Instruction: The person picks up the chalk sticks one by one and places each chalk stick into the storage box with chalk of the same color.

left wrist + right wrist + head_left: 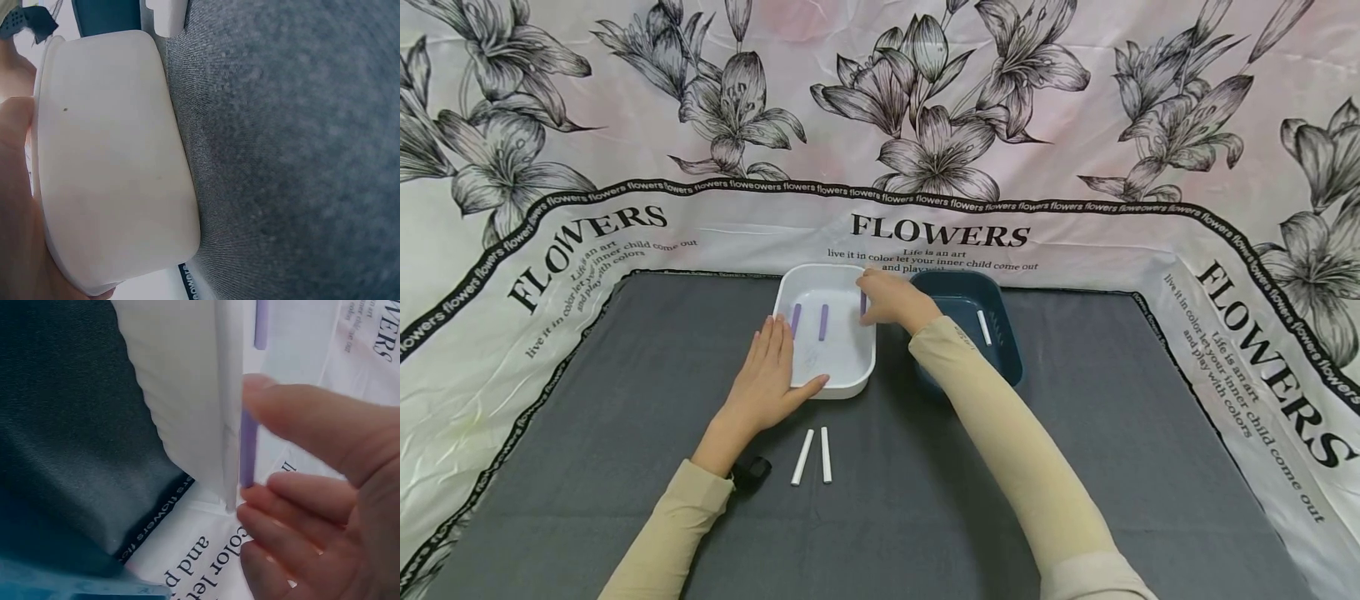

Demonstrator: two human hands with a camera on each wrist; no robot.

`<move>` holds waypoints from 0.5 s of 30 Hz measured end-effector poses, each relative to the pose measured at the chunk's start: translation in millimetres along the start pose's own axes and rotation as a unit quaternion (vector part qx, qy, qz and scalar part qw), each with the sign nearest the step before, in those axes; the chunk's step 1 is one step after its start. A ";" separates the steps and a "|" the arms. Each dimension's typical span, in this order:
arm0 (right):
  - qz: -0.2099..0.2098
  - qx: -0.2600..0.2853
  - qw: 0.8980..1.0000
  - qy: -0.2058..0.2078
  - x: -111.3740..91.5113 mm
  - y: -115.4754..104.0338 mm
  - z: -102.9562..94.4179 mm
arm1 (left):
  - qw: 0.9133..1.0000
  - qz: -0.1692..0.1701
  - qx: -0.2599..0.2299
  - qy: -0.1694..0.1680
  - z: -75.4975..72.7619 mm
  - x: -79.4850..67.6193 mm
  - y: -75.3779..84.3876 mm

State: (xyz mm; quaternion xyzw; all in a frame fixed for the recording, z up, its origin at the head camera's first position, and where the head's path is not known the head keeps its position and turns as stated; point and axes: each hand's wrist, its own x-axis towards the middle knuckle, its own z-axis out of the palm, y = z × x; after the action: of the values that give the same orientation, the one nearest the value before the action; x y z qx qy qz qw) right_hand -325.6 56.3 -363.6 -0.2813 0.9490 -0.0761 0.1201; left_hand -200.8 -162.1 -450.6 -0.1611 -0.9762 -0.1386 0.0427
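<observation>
A white plastic basin holds purple chalk sticks, one near its middle and another partly behind the left fingers. My left hand rests on the basin's near left corner, its fingers straight along the left rim and the thumb along the front. Inside the basin's right wall, my right hand pinches a third purple chalk stick between thumb and fingers. It stands along the wall in the right wrist view. Two white chalk sticks lie on the grey cloth before the basin.
Close to the right of the white basin stands a dark blue basin, partly behind my right forearm, with a white chalk stick inside. Grey cloth covers the table, and a flower-printed sheet borders it.
</observation>
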 end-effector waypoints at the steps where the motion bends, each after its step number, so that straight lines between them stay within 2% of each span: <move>1: 0.006 -0.010 1.000 0.000 1.0 -1.5 0.4 | 1.000 0.001 0.001 0.001 0.1 0.0 -0.1; 8: 0.051 -0.043 0.998 -0.006 7.8 -15.8 1.4 | 1.000 0.004 0.004 0.013 0.7 -0.8 -0.4; 15: 0.096 -0.069 0.992 -0.032 17.4 -29.1 5.1 | 1.000 0.012 0.004 0.019 3.0 0.5 0.2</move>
State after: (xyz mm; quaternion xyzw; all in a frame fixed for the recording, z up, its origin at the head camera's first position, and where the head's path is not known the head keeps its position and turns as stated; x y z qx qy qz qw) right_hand -323.4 22.1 -365.5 -0.1983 0.9704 0.0106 0.1372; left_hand -201.3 -161.0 -453.3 -0.1695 -0.9738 -0.1377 0.0638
